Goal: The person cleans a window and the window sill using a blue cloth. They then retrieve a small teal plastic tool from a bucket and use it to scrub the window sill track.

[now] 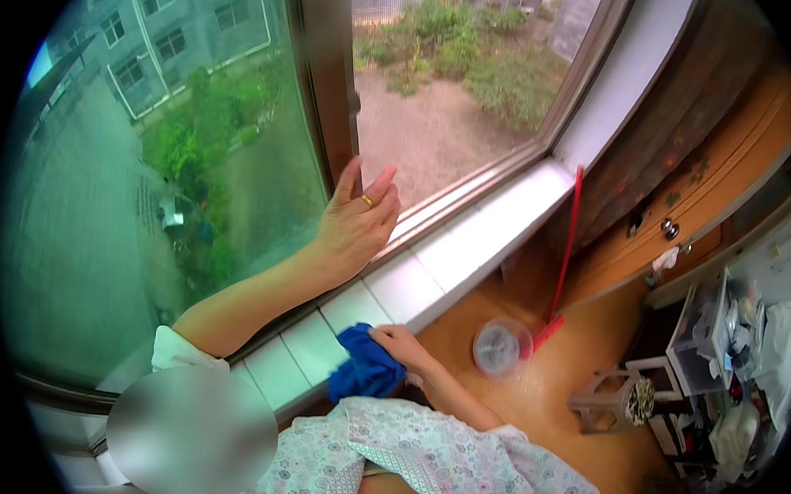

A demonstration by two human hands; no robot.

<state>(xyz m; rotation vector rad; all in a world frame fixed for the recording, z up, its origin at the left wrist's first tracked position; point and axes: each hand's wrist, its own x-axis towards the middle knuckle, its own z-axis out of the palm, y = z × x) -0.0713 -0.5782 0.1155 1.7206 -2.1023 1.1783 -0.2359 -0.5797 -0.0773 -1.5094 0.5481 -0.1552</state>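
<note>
My left hand, with a gold-coloured ring on one finger, is raised at the edge of the brown window frame. Its fingers point up beside the frame; whether they touch or grip it I cannot tell. Lower down, my right hand has hold of a crumpled blue cloth at the edge of the white tiled windowsill. Left of the frame is a green-tinted window pane; to its right the window shows a yard with bushes.
On the wooden floor stand a clear plastic bucket and a red long-handled tool. A stool is by a cluttered shelf unit at the right. A dark curtain hangs before a wooden door.
</note>
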